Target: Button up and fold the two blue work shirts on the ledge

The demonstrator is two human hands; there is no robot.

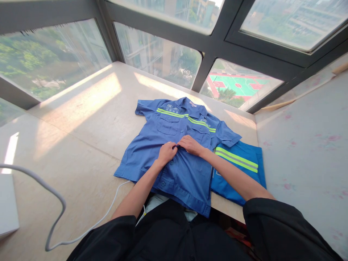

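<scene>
A blue short-sleeved work shirt [152, 156] with yellow-green reflective stripes lies spread face up on a pale stone ledge [89, 123], collar toward the windows, hem hanging over the near edge. My left hand [166, 152] and my right hand [191, 145] meet at the middle of the shirt's button placket. Both pinch the fabric there, fingertips together at a button.
A second blue garment [239, 170] with reflective stripes lies folded under the shirt's right side. A white cable [54, 203] loops across the ledge at left, beside a white box [8, 206]. Dark-framed windows [212, 47] close the far side; a wall [307, 137] stands at right.
</scene>
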